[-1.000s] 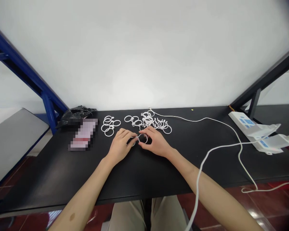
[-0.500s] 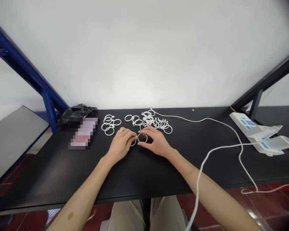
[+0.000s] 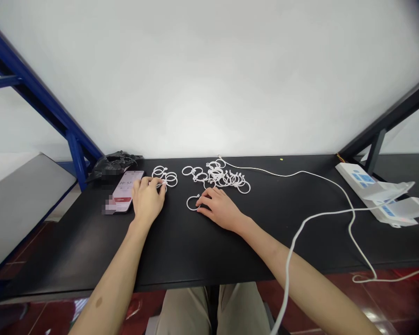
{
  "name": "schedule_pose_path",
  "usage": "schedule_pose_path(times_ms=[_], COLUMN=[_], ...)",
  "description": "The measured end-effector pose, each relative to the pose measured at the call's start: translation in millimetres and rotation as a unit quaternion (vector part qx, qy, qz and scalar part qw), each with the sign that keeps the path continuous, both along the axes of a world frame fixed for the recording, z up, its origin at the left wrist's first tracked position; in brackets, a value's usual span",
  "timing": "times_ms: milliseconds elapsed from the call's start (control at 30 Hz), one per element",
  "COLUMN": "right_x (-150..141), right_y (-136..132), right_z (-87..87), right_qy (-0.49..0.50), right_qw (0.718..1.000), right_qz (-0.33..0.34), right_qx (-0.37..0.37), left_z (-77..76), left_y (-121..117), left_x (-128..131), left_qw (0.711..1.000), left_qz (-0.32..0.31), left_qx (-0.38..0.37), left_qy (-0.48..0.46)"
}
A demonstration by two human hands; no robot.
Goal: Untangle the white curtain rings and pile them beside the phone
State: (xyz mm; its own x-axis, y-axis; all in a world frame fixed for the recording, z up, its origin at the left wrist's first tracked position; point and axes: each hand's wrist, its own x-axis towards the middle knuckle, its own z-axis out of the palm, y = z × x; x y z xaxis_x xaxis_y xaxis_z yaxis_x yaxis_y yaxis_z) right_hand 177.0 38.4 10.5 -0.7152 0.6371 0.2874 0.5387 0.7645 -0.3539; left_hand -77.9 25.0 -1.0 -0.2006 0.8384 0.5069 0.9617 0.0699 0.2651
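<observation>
My left hand (image 3: 147,199) reaches to the small left group of white curtain rings (image 3: 166,175), thumb and fingertips closed on a ring at its near side; the fingers partly cover that ring. In front of me, a single white curtain ring (image 3: 187,204) with a small eyelet at its top lies on the black table. My right hand (image 3: 219,207) pinches its right edge between thumb and fingers. Just beyond the right hand spreads a larger heap of white curtain rings (image 3: 216,175), overlapping one another.
A phone (image 3: 127,188) showing a timer lies left of my left hand, before a crumpled black plastic bag (image 3: 113,163). A white cable (image 3: 302,223) crosses over my right forearm. A white power strip (image 3: 356,179) sits at the right. Blue frame bars (image 3: 77,158) rise at the left.
My left hand has moved left from the middle to the left group of rings. My right hand has shifted slightly and its fingers have closed on the single ring's edge.
</observation>
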Motion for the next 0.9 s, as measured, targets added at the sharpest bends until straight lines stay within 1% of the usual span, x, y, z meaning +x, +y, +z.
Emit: schedule_pose_path(times_ms=[100, 167, 200, 267, 333, 367, 433, 500, 600, 667, 767, 900], right_x=[1.1, 1.2, 1.1, 1.1, 1.5, 1.9, 3.1, 4.8, 6.8, 6.8, 5.0, 3.8], right_y=[0.4, 0.1, 0.1, 0.4, 1.2, 1.7, 2.8, 3.7, 4.1, 3.5, 2.0, 3.6], right_z=[1.2, 1.9, 2.0, 1.5, 0.9, 0.8, 1.0, 1.9, 3.3, 3.2, 1.2, -2.8], right_qy=[0.017, 0.031, 0.037, 0.042, 0.042, 0.041, 0.041, 0.046, 0.068, 0.087, 0.098, 0.079], right_qw=[1.000, 0.999, 0.998, 0.997, 0.996, 0.996, 0.997, 0.998, 0.997, 0.995, 0.994, 0.995], right_qz=[-0.014, -0.033, -0.045, -0.065, -0.080, -0.082, -0.071, -0.038, 0.011, 0.022, 0.009, -0.039], right_qx=[-0.016, -0.023, -0.024, -0.020, -0.015, -0.014, -0.014, -0.017, -0.032, -0.046, -0.052, -0.041], left_z=[2.8, 6.5, 8.3, 10.6, 10.4, 9.3, 5.9, 2.5, 0.5, 1.4, 3.7, 5.2], left_y=[-1.1, -2.9, -4.2, -7.8, -11.5, -13.0, -14.6, -14.5, -12.6, -11.9, -12.4, -14.7], left_x=[3.3, 7.9, 11.5, 21.4, 33.8, 40.0, 50.3, 56.0, 56.5, 54.7, 53.9, 57.5], left_qw=[1.000, 1.000, 0.999, 0.992, 0.977, 0.968, 0.953, 0.940, 0.933, 0.935, 0.936, 0.932], left_qz=[0.011, -0.006, -0.032, -0.117, -0.211, -0.247, -0.299, -0.333, -0.348, -0.342, -0.339, -0.345], left_qx=[0.003, 0.021, 0.029, 0.032, 0.011, -0.003, -0.030, -0.050, -0.061, -0.057, -0.055, -0.052], left_qy=[0.001, -0.006, -0.012, -0.023, -0.032, -0.035, -0.042, -0.050, -0.061, -0.069, -0.082, -0.097])
